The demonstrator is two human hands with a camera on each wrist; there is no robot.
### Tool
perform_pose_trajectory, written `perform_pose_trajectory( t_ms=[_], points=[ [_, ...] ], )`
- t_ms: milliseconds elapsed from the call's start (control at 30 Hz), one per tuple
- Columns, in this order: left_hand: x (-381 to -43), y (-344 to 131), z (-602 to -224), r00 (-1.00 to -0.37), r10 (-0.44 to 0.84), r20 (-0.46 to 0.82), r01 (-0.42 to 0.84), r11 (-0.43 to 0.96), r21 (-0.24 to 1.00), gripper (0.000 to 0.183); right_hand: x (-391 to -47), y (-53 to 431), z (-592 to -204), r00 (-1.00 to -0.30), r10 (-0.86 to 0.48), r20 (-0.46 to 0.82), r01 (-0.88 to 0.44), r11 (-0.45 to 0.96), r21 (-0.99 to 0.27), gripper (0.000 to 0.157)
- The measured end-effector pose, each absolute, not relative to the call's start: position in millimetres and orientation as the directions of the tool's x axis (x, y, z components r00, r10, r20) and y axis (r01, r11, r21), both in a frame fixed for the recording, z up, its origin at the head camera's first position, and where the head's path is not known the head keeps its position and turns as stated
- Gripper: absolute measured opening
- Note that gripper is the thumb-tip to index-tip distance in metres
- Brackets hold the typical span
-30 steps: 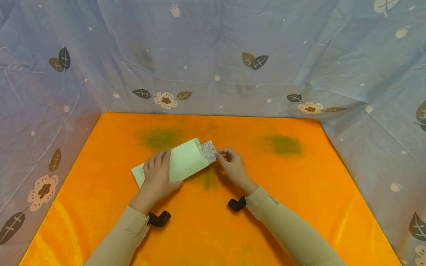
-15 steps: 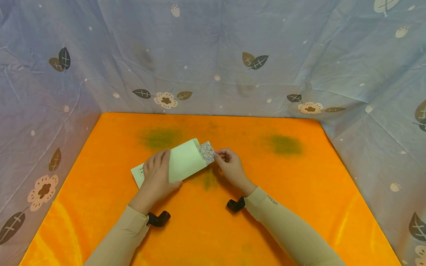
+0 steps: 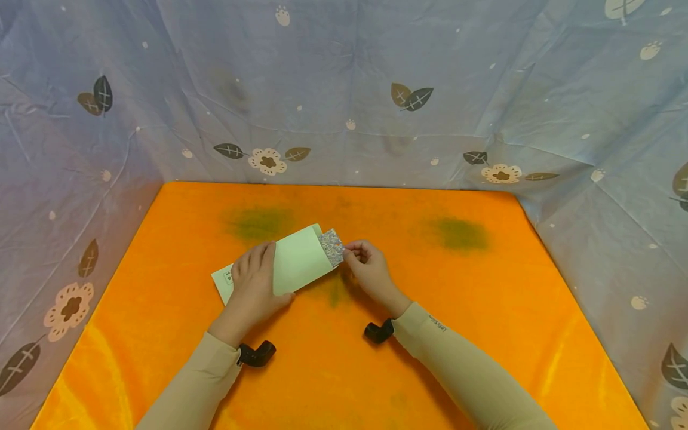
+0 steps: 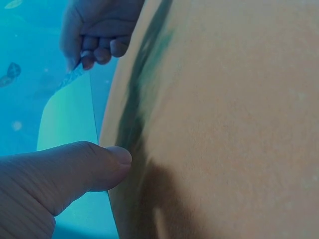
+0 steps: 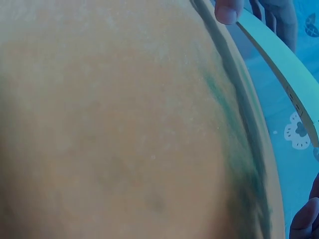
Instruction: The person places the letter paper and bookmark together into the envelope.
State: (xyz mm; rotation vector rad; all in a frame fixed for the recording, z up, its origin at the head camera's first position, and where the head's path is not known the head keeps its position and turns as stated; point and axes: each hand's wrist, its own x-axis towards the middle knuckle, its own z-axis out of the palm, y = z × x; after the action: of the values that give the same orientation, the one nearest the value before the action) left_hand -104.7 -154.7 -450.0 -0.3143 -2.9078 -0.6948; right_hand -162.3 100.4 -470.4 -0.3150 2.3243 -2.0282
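Observation:
A pale green envelope [image 3: 301,261] lies slanted in front of me, its open end toward the right. My left hand [image 3: 255,280] spans its width and grips it, fingertips at the far edge and thumb at the near edge. From the open end sticks a card [image 3: 332,247] with a grey floral pattern; the rest of it is hidden inside. My right hand [image 3: 373,272] pinches the card's outer edge between thumb and forefinger. In the left wrist view, the left thumb [image 4: 94,167] crosses the envelope's edge. The right wrist view shows the envelope [image 5: 284,59] edge-on.
An orange cloth [image 3: 457,358] covers the table, with dark greenish patches on it. Grey-blue curtains [image 3: 349,71] with leaves and flowers stand at the back and both sides. Black wrist pieces [image 3: 258,353] jut inward from both cuffs.
My right hand has moved slightly left, and the card has slid a little deeper into the envelope. The left hand and envelope have stayed almost still.

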Motion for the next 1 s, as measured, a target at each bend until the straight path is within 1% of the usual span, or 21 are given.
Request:
perform_pose_trajectory(
  t_ms=[233, 367, 467, 633, 833, 1000],
  points=[
    [-105, -154, -450, -0.966, 0.174, 0.189, 0.241, 0.87, 0.429, 0.11, -160, 98, -467, -0.975, -0.195, 0.107, -0.134, 0.131, -0.982, 0.019],
    [-104, -154, -450, -0.967, 0.176, 0.184, 0.24, 0.87, 0.431, 0.11, -160, 97, -467, -0.975, -0.193, 0.106, -0.135, 0.139, -0.981, 0.017],
    [-104, -154, -450, -0.967, 0.176, 0.184, 0.24, 0.871, 0.429, 0.11, -161, 96, -470, -0.976, -0.19, 0.108, -0.134, 0.129, -0.983, 0.016],
    [-105, -154, -451, -0.967, 0.174, 0.184, 0.238, 0.873, 0.426, 0.111, -162, 96, -471, -0.974, -0.209, 0.091, -0.116, 0.112, -0.987, 0.019],
    [-105, -154, -450, -0.967, 0.174, 0.187, 0.239, 0.874, 0.422, 0.111, -153, 96, -452, -0.963, -0.256, 0.084, -0.114, 0.102, -0.988, 0.021],
    [-105, -153, -450, -0.968, 0.174, 0.183, 0.238, 0.872, 0.428, 0.112, -146, 94, -439, -0.964, -0.251, 0.092, -0.122, 0.11, -0.986, 0.02]
  ],
)
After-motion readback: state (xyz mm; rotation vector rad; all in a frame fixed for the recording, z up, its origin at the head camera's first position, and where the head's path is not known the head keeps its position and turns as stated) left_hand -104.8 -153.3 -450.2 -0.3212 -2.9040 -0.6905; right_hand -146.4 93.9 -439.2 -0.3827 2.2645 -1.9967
